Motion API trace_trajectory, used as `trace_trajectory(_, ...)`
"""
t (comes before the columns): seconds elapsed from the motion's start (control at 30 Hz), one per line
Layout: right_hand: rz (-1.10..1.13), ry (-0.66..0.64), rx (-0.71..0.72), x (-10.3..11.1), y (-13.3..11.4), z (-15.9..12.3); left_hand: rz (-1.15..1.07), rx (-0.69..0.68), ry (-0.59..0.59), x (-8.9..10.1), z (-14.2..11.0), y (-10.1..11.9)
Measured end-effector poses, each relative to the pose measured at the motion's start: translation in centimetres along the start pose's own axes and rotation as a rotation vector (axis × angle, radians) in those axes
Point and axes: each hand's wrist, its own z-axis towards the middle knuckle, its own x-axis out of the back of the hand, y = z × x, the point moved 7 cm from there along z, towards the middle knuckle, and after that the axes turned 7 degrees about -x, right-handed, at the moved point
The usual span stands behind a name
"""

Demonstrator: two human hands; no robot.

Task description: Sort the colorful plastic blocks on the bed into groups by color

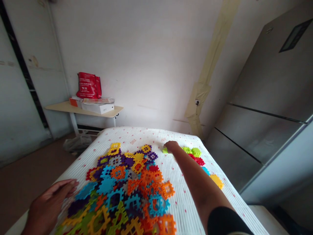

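My right hand (171, 146) reaches to the far side of the covered table, its fingers closed on a light green interlocking plastic piece (165, 150) at the cloth. Just right of it lie more light green pieces (196, 152), then red pieces (200, 161), a blue piece (206, 170) and a yellow piece (217, 181), in a row. My left hand (50, 204) rests by the left edge of a big mixed pile of notched plastic pieces (118, 173). Its fingers are loosely extended, near a blue piece (86, 190), and nothing shows in them.
The table wears a white ribbed cloth (181, 195) with small red marks. Behind on the left, a side table (63, 107) bears a red bag (89, 85) and a white box (97, 107). A grey refrigerator (264, 98) stands close on the right, with a wall behind.
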Motion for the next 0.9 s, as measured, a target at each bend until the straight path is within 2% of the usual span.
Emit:
trace_trajectory(0.13, -0.006, 0.023, 0.011, -0.2, 0.1, -0.2, -0.023, -0.043, 0.015, 0.1, -0.3, 0.6)
trace_trajectory(0.3, -0.007, 0.042, -0.003, -0.5, 0.3, 0.0, -0.038, -0.025, -0.009, 0.1, -0.8, 1.1)
trace_trajectory(0.43, -0.001, 0.049, -0.011, -0.6, 0.3, -0.2, -0.127, -0.062, -0.026, -0.3, -0.5, 0.9)
trace_trajectory(0.57, 0.003, 0.067, -0.01, 0.0, 0.0, -0.9, -0.114, -0.122, -0.026, -0.5, -0.3, 0.6)
trace_trajectory(0.67, 0.006, 0.133, 0.004, 1.2, -1.0, -2.1, -0.058, -0.204, -0.072, -0.7, -0.3, 0.8)
trace_trajectory(0.77, 0.035, 0.227, 0.079, 2.1, -2.9, -4.3, 0.023, -0.299, -0.118, -0.9, 0.0, 1.1)
trace_trajectory(0.9, 0.141, 0.309, 0.215, 1.0, -5.2, -8.3, 0.128, -0.403, -0.124, -1.6, 1.9, 1.9)
